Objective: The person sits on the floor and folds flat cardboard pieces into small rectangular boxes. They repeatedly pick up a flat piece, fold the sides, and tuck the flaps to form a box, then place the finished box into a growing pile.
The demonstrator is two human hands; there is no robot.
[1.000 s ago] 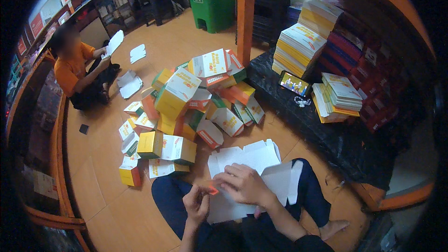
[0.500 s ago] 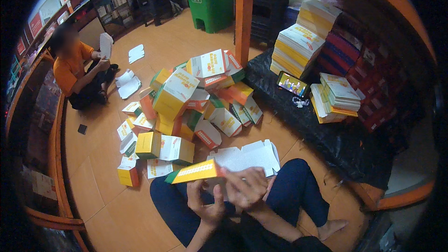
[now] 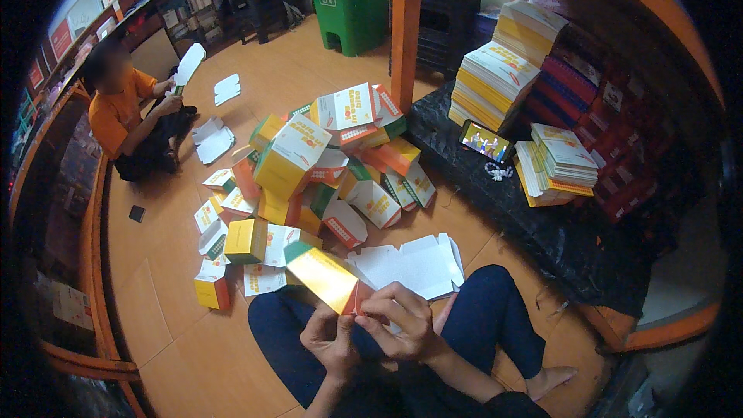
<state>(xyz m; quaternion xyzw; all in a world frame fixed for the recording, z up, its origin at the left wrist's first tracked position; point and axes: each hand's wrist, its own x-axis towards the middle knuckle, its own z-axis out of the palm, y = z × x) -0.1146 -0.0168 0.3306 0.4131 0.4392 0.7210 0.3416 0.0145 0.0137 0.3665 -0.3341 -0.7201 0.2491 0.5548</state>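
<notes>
A yellow cardboard box (image 3: 320, 277) with a green flap and a red end is tilted in front of me, partly folded. My left hand (image 3: 330, 342) is closed on its lower edge near the red end. With fingertips pinched at that red end, my right hand (image 3: 400, 323) grips the same corner. Flat, unfolded cardboard sheets (image 3: 414, 265), white side up, lie on the floor just beyond my hands. Past them, to the left, rises a heap of folded cardboard boxes (image 3: 291, 153) in white, yellow, orange and green.
Stacks of flat cardboard (image 3: 495, 70) and a smaller stack (image 3: 557, 156) stand on a black-covered platform (image 3: 464, 159) at right, beside a phone (image 3: 485, 142). A co-worker (image 3: 135, 112) sits at far left holding a white sheet. An orange post (image 3: 405, 31) and green bin (image 3: 352, 8) stand behind.
The box has turned so its yellow panel faces up and its red end points toward me. Both hands have closed in at that end. The co-worker's sheet has shifted to the right.
</notes>
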